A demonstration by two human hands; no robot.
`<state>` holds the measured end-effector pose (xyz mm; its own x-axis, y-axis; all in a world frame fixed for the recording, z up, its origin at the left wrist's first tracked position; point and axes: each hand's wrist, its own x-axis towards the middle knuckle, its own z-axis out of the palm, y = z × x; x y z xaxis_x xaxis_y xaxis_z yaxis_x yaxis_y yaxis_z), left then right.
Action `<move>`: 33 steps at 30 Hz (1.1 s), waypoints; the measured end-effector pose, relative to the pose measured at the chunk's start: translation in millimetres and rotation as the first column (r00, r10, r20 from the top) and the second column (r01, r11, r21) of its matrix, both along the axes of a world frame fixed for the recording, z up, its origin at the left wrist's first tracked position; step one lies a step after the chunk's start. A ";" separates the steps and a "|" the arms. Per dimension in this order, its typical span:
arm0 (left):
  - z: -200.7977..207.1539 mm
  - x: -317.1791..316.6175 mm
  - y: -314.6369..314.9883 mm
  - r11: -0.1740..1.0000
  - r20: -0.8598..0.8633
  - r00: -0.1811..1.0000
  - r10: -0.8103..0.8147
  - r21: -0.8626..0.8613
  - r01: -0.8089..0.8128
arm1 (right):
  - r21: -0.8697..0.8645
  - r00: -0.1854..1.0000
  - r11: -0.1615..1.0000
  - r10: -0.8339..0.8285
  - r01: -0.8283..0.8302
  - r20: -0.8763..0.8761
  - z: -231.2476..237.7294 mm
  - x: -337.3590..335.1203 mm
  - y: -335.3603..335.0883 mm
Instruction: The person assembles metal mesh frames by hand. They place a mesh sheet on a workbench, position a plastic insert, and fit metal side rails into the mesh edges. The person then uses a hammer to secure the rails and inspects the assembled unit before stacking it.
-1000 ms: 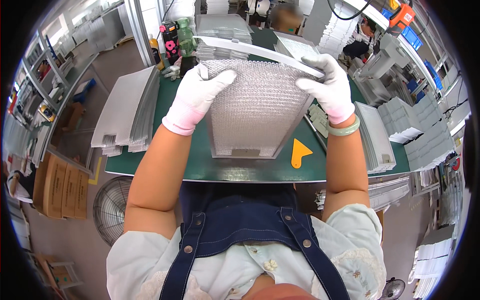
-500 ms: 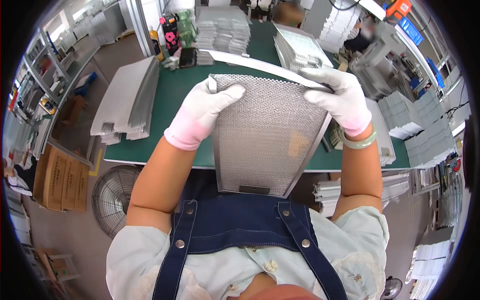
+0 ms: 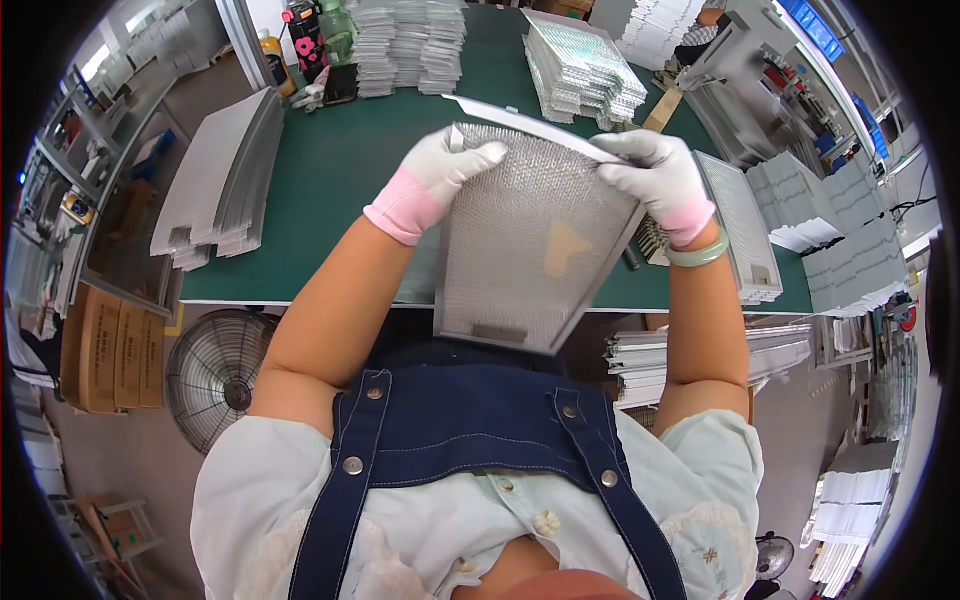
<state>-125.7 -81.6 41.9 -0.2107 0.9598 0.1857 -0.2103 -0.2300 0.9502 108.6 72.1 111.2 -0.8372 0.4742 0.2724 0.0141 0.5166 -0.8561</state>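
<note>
I hold up a silver mesh filter panel in front of my apron, its lower end toward me. It has a metal frame along its sides and bottom, and a small dark plate near its lower edge. My left hand, in a white glove with a pink cuff, is closed on the upper left corner, thumb over the mesh. A pale metal frame strip lies along the far edge of the panel. My right hand, gloved alike, pinches the strip's right end at the upper right corner; its fingers partly hide that joint.
The green table carries a stack of mesh sheets at left. Further mesh stacks stand at the back, beside bottles. A framed panel stack and a brush lie right. A floor fan stands lower left.
The whole view has shifted a little. The panel has tilted, and the strip now sits closer to its far edge. Both hands keep their holds.
</note>
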 end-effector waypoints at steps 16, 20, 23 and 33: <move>-34.1 26.2 13.4 0.623 -0.402 0.478 0.781 0.456 -0.635 | -0.187 0.999 0.982 -0.028 0.033 0.027 -60.9 10.3 36.6; -37.7 26.2 16.8 0.530 -0.390 0.361 0.847 0.570 -0.628 | -0.209 1.000 0.978 -0.023 0.020 -0.013 -65.5 10.7 37.4; -36.5 37.4 16.6 0.535 -0.384 0.377 0.843 0.527 -0.660 | -0.249 0.999 0.968 -0.019 0.008 -0.041 -68.4 12.5 34.9; -36.6 20.7 2.4 0.914 -0.098 0.918 0.383 0.184 -0.362 | -0.139 0.998 0.990 0.044 -0.036 0.053 -50.8 20.9 37.7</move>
